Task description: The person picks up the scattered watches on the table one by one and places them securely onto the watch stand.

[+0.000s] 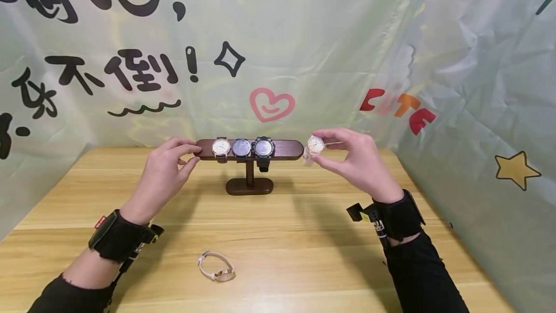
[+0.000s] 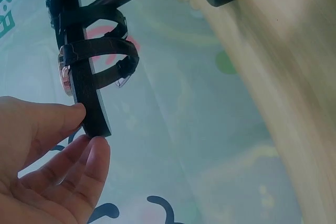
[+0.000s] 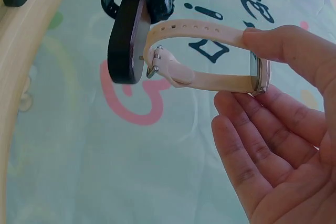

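The right hand pinches a pale watch; the left hand pinches the stand; the backdrop reads "CUTE".

Pale green fabric backdrop with black lettering and pink heart, behind a wood-grain table.

We look down on a table of pale, yellowish wood, its grain running mostly from side to side. Toward its far edge, we see a dark brown stand resting upright on its rounded, oblong base. Nearer to us, well apart from that base, a watch lies with its pale strap curved into a loop.
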`<state>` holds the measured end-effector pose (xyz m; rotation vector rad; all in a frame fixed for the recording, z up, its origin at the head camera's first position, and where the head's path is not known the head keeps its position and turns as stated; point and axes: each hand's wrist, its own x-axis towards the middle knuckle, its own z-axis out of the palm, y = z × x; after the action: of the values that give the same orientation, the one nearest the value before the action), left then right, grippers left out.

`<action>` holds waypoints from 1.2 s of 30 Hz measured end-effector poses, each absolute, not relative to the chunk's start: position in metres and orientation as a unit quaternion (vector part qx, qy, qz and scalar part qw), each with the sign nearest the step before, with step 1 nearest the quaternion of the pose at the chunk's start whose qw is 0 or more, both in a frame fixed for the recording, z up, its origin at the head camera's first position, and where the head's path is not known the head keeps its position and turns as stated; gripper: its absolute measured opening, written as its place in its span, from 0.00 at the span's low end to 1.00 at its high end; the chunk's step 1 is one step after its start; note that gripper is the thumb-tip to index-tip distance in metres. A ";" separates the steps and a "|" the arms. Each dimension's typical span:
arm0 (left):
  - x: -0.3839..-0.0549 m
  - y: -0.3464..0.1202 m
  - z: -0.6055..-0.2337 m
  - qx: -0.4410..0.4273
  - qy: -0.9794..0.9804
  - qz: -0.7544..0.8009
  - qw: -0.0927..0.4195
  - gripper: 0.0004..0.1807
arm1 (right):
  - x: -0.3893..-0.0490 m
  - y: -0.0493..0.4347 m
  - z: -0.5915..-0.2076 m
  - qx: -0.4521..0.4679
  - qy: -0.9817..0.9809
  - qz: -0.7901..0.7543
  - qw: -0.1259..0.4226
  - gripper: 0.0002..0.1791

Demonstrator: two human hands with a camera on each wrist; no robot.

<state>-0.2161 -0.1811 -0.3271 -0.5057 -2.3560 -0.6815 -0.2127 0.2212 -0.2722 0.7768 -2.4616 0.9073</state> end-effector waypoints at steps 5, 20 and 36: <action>-0.217 -0.182 -0.329 -0.193 -0.891 -0.261 0.317 0.11 | -0.219 0.225 -0.275 0.268 -0.885 0.330 0.191 0.26; -0.218 -0.182 -0.330 -0.196 -0.890 -0.260 0.320 0.11 | -0.243 0.230 -0.293 0.242 -0.894 0.352 0.135 0.25; -0.218 -0.181 -0.331 -0.196 -0.887 -0.265 0.324 0.11 | -0.261 0.214 -0.303 0.246 -0.890 0.369 0.103 0.26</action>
<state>-0.2182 -0.1815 -0.3314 -0.5139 -2.3273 -0.6950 -0.2610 0.2136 -0.3032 0.7260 -2.6272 1.0901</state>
